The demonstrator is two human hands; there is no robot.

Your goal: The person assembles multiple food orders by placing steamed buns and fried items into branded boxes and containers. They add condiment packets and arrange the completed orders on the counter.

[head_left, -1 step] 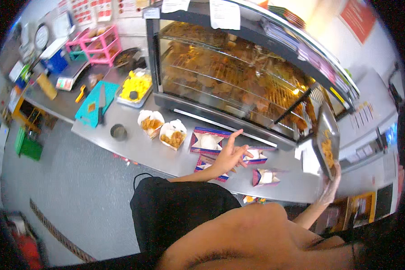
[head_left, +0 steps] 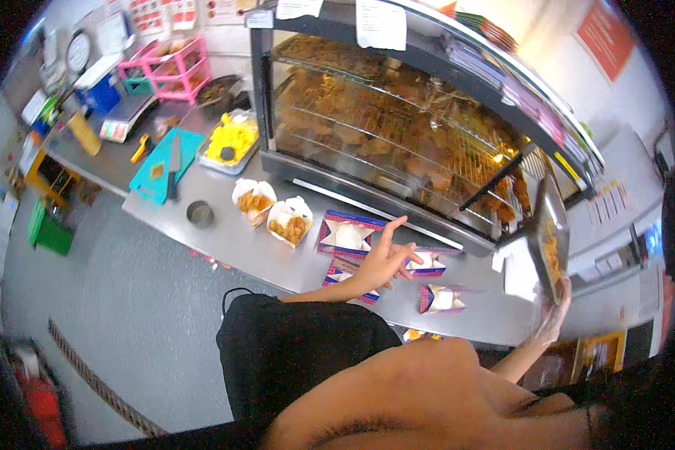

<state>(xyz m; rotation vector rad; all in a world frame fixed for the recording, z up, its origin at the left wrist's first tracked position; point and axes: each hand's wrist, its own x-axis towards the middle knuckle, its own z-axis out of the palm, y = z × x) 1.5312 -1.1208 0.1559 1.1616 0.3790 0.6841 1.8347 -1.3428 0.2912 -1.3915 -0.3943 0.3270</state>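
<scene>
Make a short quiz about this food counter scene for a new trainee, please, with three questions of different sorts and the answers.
1. True or false: the right hand holds up a metal tray of fried food.
2. Multiple choice: the left hand hovers, fingers spread, over
A. the teal cutting board
B. the open red-and-blue paper boxes
C. the pink rack
3. Fill in: a knife lies on the ____ cutting board.

Key
1. True; the tray is tilted, near the warming cabinet.
2. B
3. teal
</scene>
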